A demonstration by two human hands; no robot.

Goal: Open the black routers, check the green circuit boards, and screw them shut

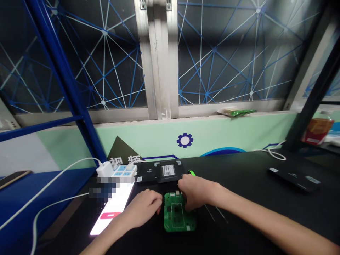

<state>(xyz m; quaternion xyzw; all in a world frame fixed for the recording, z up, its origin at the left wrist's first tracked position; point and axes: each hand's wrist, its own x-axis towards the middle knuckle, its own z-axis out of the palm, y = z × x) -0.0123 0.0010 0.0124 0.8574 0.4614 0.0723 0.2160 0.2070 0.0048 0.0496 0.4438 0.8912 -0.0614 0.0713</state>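
Note:
A green circuit board point(178, 214) lies on the black table in front of me. Just beside its upper left edge is my left hand point(145, 207), its fingers curled inward; whether they grip anything is hidden. My right hand point(195, 191) is closed and bent down over the board's upper right edge, its fingertips mostly out of sight. A small bright green-yellow end point(191, 173) of some object shows above the right knuckles; I cannot tell if the hand holds it. Behind the board lie black casing parts point(148, 172), one carrying a white label.
A lit phone-like screen point(119, 202) lies left of the board, near a power strip point(124, 171) with a white charger point(105, 170) and cables. Thin rods point(221, 215) lie right. Farther right is a black case point(293, 179). A blue frame point(86, 131) stands left.

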